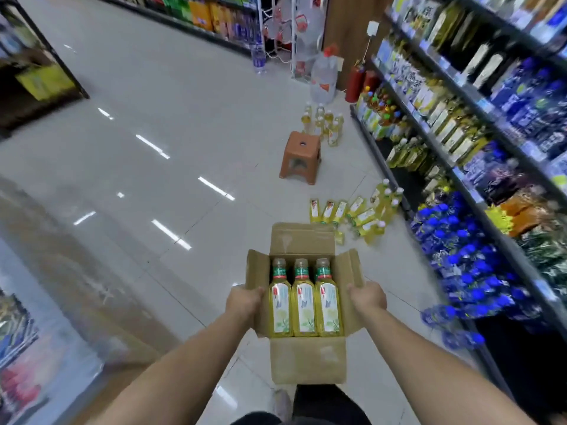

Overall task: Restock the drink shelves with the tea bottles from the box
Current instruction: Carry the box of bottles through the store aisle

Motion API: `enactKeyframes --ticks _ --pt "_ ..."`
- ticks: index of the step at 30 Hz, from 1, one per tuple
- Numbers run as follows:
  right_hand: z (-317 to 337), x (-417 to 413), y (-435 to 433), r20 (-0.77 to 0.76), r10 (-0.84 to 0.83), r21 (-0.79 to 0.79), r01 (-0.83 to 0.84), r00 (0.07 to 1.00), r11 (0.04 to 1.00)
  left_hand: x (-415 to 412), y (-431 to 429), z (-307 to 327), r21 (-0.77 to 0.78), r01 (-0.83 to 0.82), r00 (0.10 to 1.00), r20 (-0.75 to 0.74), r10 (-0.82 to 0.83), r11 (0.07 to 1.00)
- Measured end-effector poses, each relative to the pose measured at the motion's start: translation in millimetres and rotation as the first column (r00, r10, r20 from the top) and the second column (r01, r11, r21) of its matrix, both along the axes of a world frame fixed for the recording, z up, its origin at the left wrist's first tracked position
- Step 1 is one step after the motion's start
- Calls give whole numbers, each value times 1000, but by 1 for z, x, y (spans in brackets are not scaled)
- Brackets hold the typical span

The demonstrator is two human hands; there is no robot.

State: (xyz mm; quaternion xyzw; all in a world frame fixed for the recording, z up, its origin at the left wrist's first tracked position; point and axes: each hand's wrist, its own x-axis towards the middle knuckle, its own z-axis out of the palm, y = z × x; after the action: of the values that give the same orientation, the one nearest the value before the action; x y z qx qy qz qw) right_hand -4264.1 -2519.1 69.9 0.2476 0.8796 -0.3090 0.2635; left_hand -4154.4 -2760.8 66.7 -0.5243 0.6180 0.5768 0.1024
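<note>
I carry an open cardboard box in front of me above the shop floor. Three yellow tea bottles with green-and-red neck bands lie side by side in it, caps pointing away from me. My left hand grips the box's left flap and wall. My right hand grips the right flap. The drink shelves run along the right, packed with yellow and blue bottles. More yellow tea bottles lie and stand on the floor just beyond the box, near the shelf foot.
A brown plastic stool stands on the floor ahead, with another group of yellow bottles behind it. A big water jug and red fire extinguishers stand by the far pillar. Other shelving lines the left and the back.
</note>
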Motion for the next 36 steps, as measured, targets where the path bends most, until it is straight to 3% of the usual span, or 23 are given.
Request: enactKeyframes --ticks 13,19,23,27,31,36 --pt "-8 -399 -173 -4 -117 -15 117 993 993 -433 -186 10 -78 153 988 44 -150 985" --pt "-15 -550 -229 -21 -258 3 258 966 966 -627 -252 -6 -77 323 946 34 -321 943" --pt "-21 -629 -251 1 -404 2 404 915 915 -740 -270 -2 -83 443 897 37 -441 893" --pt "-22 -704 -258 -1 -529 8 529 848 848 -842 -272 7 -131 608 793 64 -605 783" --pt "-33 -785 -252 -11 -597 30 597 802 802 -938 -262 0 -172 681 729 67 -682 711" --pt "-48 -873 -242 10 -654 44 653 757 756 -1045 -249 -18 -163 708 706 131 -696 687"
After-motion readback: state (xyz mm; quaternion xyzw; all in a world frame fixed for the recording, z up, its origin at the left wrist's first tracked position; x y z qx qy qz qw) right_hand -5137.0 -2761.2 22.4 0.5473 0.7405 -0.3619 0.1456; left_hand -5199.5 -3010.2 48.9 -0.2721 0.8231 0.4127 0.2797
